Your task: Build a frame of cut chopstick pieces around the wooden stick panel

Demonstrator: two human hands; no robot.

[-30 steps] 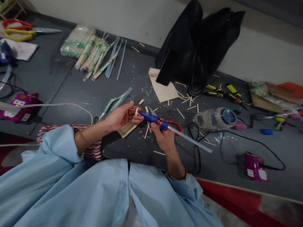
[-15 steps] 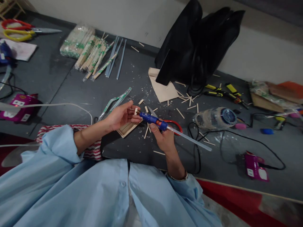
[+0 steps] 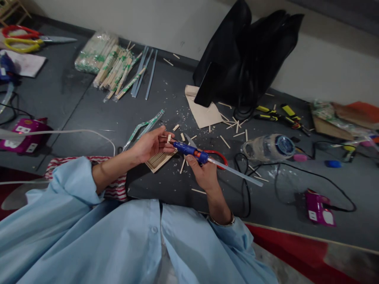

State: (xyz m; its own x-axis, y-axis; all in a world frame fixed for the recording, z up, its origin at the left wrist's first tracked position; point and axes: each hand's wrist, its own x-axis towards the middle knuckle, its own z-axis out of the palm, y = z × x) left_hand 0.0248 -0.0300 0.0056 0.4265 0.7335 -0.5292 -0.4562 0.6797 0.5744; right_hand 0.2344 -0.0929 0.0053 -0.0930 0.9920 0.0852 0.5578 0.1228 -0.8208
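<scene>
My left hand (image 3: 151,145) pinches a short wooden stick piece (image 3: 169,138) between thumb and fingers, held upright above a small panel of glued sticks (image 3: 160,160). My right hand (image 3: 204,173) grips a blue glue gun (image 3: 191,151) with a clear glue stick (image 3: 237,172) poking out behind it. The gun's nozzle points left and touches the stick piece. Both hands hover over the dark grey floor mat (image 3: 89,110).
Red-handled scissors (image 3: 217,157) lie under the gun. Cut stick bits litter the mat. Chopstick packets (image 3: 112,63) lie far left, a black bag (image 3: 248,55) behind, a plastic bottle (image 3: 269,148), pliers (image 3: 278,114), black cables and pink power strips (image 3: 319,207) (image 3: 20,134) at the sides.
The glue gun has shifted slightly left and up with my right hand. The left hand still holds the stick piece in the same place.
</scene>
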